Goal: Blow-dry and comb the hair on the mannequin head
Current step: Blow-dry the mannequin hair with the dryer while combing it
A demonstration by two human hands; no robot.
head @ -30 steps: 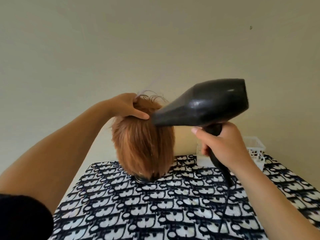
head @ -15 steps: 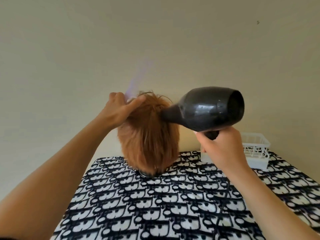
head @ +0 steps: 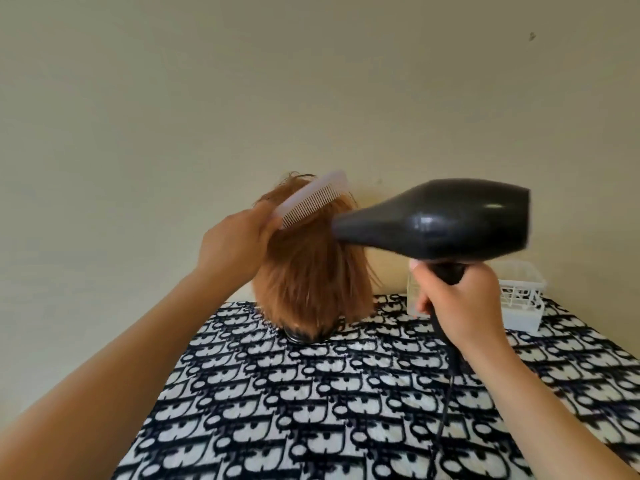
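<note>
Mannequin head stands on the patterned cloth, back to you. Its ginger hair hangs short and straight, w/ wisps flying at the crown. Hair dryer is at its right, nozzle nearly touching the hair; your right hand wraps the handle. Left hand pinches the comb at the crown, teeth down — draw it w/ the airflow, root to tip.

Soft, even light leaves the wall a flat beige that dims slightly toward the upper corners, and shadows are faint. Small white glints sit on the glossy black hair dryer, whose rear edge is smeared by motion, while the teeth of the comb look crisp. The wide lens stretches the lower corners and softens the patterned cloth there.
</note>
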